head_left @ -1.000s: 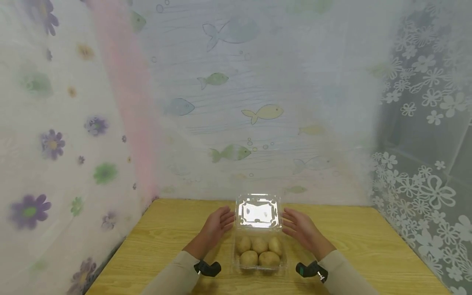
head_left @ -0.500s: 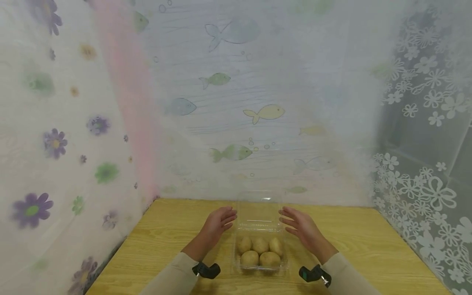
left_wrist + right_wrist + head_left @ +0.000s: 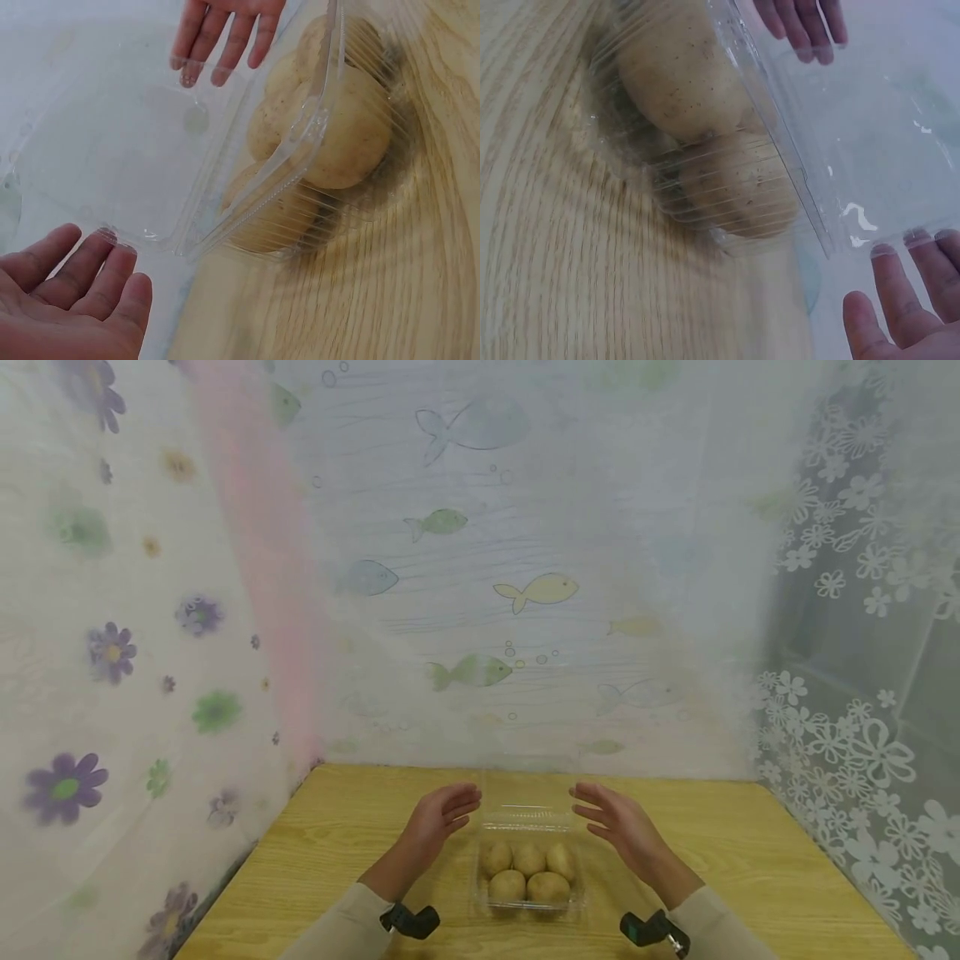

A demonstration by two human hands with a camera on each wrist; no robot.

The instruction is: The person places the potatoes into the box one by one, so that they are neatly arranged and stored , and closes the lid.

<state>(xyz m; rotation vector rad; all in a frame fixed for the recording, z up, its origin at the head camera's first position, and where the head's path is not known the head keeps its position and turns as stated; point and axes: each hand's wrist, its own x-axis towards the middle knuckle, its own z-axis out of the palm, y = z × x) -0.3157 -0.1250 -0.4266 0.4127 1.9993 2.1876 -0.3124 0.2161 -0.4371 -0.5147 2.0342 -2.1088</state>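
Observation:
A clear plastic clamshell box [image 3: 525,907] sits on the table with several potatoes [image 3: 547,887] inside. Its hinged lid [image 3: 112,142] stands raised at the back. To the left of the lid is my left hand [image 3: 435,817], fingers extended, palm facing inward. My right hand [image 3: 618,822] mirrors it on the other side. In the left wrist view, the left fingertips [image 3: 105,236] are at the lid's edge. In the right wrist view, the right fingertips [image 3: 883,250] meet the opposite edge. Neither hand curls round the lid.
The wooden table [image 3: 345,860] extends to both sides of the box. Behind it hangs a pale sheet [image 3: 450,610] printed with fish; flowered sheets [image 3: 112,710] close off the sides. Each wrist wears a black camera mount [image 3: 411,920].
The lid has changed its tilt, and the bright glare on it is gone. Both wrists have moved slightly outward, with the fingers staying beside the lid. The potatoes have not moved.

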